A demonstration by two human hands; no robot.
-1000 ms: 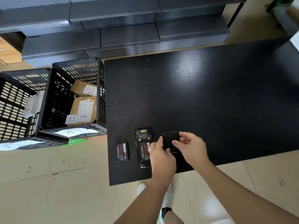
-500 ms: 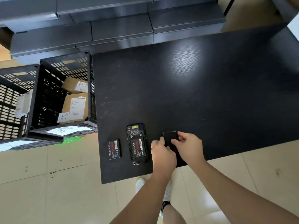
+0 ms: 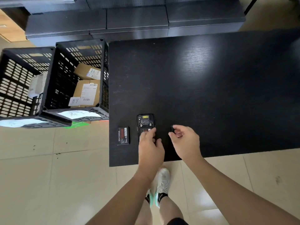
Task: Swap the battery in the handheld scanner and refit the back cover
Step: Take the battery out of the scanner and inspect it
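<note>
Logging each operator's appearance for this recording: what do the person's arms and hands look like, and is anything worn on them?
Both arms are bare from the hands up to the frame edge: no sleeves in view. The left hand and the right hand have no gloves, and no watch, ring or wristband shows. Neither hand carries any marking or tape that I can see.
</note>
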